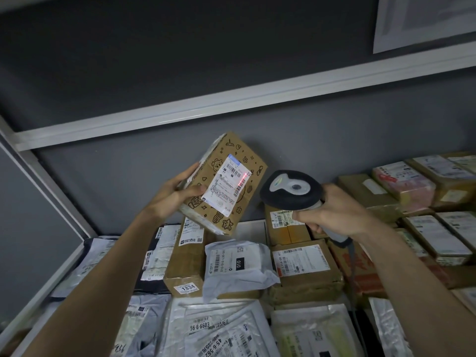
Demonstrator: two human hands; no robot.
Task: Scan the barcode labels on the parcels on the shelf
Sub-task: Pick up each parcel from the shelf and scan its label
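Note:
My left hand [173,194] holds a brown cardboard parcel [244,176] printed with cartoon drawings, tilted and lifted above the shelf. Its white barcode label [226,185] faces me, and a red scan line glows on the label's right side. My right hand [332,210] grips a grey and black handheld barcode scanner [291,190], whose head points at the label from just right of the parcel. Below lie many other parcels, among them a white poly bag marked 010 [237,266] and a long brown box marked 1834 [184,264].
The shelf [41,284] is packed with labelled boxes and poly bags, stacked higher at the right [412,186]. A white shelf rail [231,99] crosses above, with a grey wall behind. The scanner's cable [354,274] hangs down over the parcels.

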